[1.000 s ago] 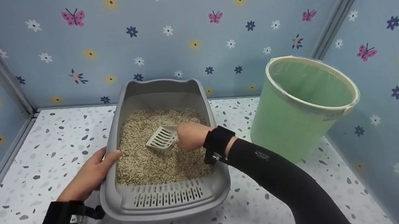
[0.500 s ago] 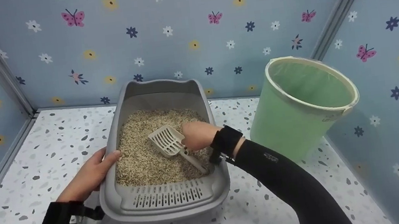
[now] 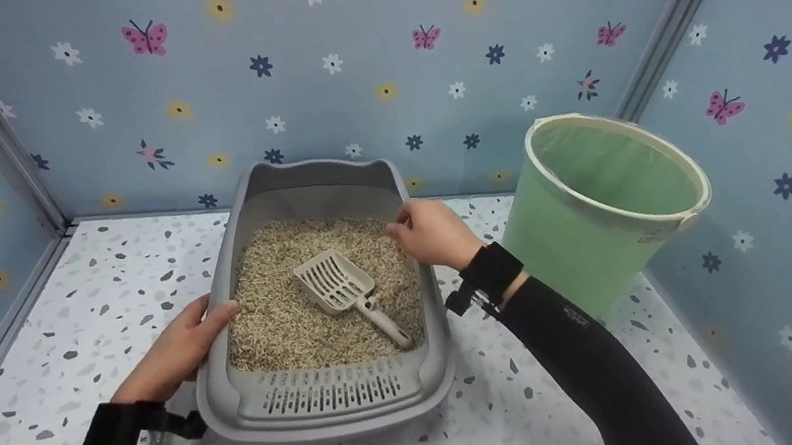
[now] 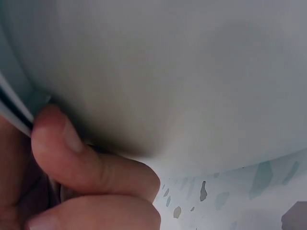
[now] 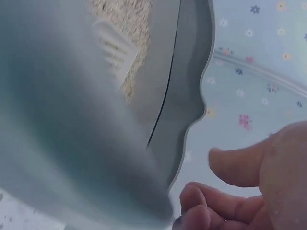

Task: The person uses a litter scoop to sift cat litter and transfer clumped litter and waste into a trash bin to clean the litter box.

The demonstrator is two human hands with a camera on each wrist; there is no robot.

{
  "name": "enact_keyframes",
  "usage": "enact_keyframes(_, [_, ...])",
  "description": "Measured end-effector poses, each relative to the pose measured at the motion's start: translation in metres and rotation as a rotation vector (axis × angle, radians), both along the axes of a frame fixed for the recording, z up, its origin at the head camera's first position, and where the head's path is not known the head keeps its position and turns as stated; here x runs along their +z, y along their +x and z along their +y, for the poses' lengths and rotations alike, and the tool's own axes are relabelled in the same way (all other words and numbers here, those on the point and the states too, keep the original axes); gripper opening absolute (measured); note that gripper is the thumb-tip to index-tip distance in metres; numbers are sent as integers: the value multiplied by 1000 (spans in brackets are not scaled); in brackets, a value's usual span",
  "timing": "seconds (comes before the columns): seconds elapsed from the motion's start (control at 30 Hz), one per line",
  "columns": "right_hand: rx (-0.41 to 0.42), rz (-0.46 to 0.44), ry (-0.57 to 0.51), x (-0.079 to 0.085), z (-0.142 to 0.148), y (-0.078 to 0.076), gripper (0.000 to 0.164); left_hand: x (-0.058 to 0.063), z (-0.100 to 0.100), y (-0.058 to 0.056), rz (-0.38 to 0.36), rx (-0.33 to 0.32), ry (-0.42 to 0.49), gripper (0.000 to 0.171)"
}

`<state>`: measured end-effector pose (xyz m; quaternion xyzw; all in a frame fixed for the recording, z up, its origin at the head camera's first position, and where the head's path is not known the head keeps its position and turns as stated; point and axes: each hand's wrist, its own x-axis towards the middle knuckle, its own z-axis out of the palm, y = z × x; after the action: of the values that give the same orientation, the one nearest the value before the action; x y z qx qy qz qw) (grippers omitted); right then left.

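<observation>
A grey litter box [image 3: 330, 421] stands on the speckled surface, filled with tan pellet litter [image 3: 277, 331]. On the litter lies a pale slotted litter scoop [image 3: 353, 290], its handle angled toward the front right corner. My left hand [image 3: 177, 349] grips the box's left rim, thumb over the edge; curled fingers [image 4: 110, 177] show against the outer wall in the left wrist view. Over the right rim is my right hand [image 3: 437, 234], fingers loosely bent and holding nothing. In the right wrist view its thumb [image 5: 237, 165] is apart from the fingers, near the box's edge.
A green trash bin [image 3: 565, 247] with a cream rim and a clear liner stands right of the box, beside my right forearm. Blue flower-patterned walls [image 3: 349, 84] close in the back and both sides.
My right hand has let go of the litter scoop and moved right and away to the box's right rim. The scoop has turned and lies on the litter. The left hand stays put.
</observation>
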<state>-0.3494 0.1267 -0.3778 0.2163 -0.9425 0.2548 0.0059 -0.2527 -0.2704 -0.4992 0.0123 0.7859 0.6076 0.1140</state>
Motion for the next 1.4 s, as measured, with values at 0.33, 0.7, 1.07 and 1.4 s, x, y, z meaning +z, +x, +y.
enact_keyframes(0.33, [-190, -25, -15, -29, 31, -23, 35, 3, 0, 1, 4, -1, 6, 90])
enact_keyframes(0.7, [-138, -346, -201, -71, 44, -37, 39, 11, 0, 17, -78, -46, -39, 83])
enact_keyframes(1.07, [-238, -422, -462, -86, 43, -32, 37, 26, 8, 47, -13, -65, -197, 86])
enact_keyframes(1.4, [-302, -381, -488, -97, 40, -24, 36, 16, 8, 43, -25, -32, -156, 86])
